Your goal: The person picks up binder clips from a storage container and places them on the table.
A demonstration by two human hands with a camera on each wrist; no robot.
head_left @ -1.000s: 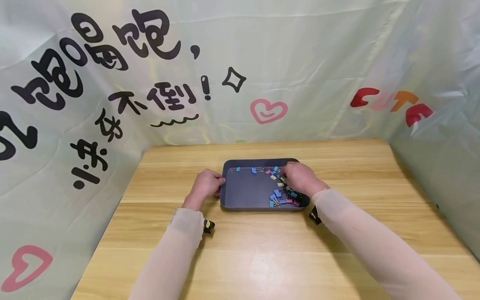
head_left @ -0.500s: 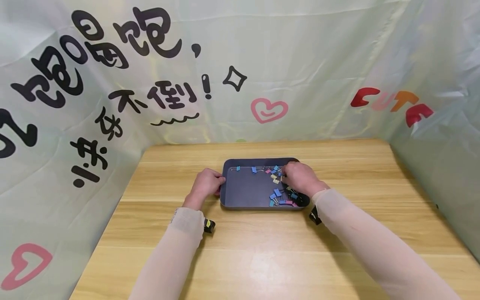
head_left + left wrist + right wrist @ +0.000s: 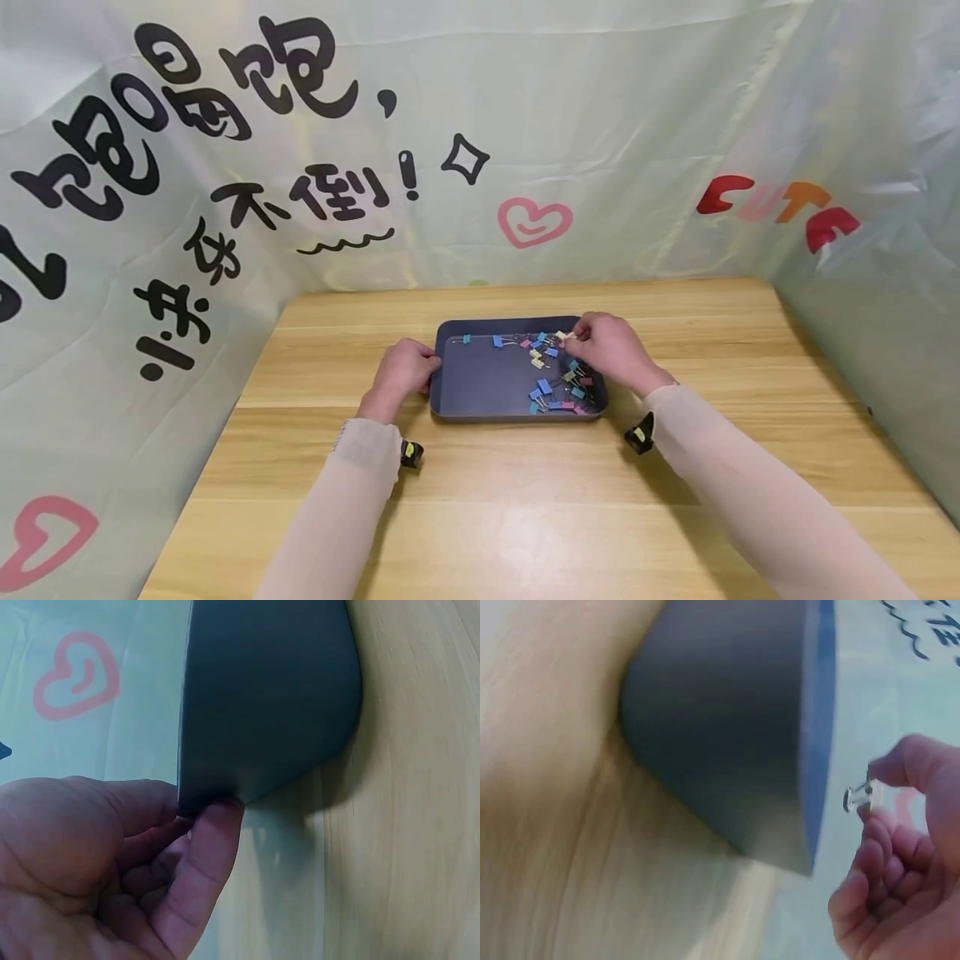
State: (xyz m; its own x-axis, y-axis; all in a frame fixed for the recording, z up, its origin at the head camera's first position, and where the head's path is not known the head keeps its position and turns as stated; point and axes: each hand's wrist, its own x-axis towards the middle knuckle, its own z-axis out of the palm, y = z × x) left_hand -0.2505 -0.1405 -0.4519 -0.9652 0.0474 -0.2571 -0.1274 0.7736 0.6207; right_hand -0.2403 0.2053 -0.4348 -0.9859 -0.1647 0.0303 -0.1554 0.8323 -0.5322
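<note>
A dark grey tray [image 3: 480, 379] sits on the table, with my left hand [image 3: 407, 364] at its left rim. In the left wrist view, the thumb and a finger pinch the tray wall [image 3: 262, 690]. My right hand [image 3: 611, 346] is raised over the tray's right end. Between its thumb and fingertip it pinches a small binder clip [image 3: 860, 796], whose metal wire handles face outward in the right wrist view. Below it, several blue, teal, pink and pale yellow binder clips [image 3: 544, 387] lie scattered along the right side. Part of that end is hidden under the right hand.
A teal clip [image 3: 467, 339] and a blue clip [image 3: 498, 342] lie apart near the tray's back wall. The wooden table [image 3: 495, 517] is bordered by a pale printed curtain [image 3: 615, 158] at the back and both sides.
My right hand has lifted out of the clips and moved slightly right, now pinching one binder clip. My left hand keeps its hold on the rim. The view has shifted a little.
</note>
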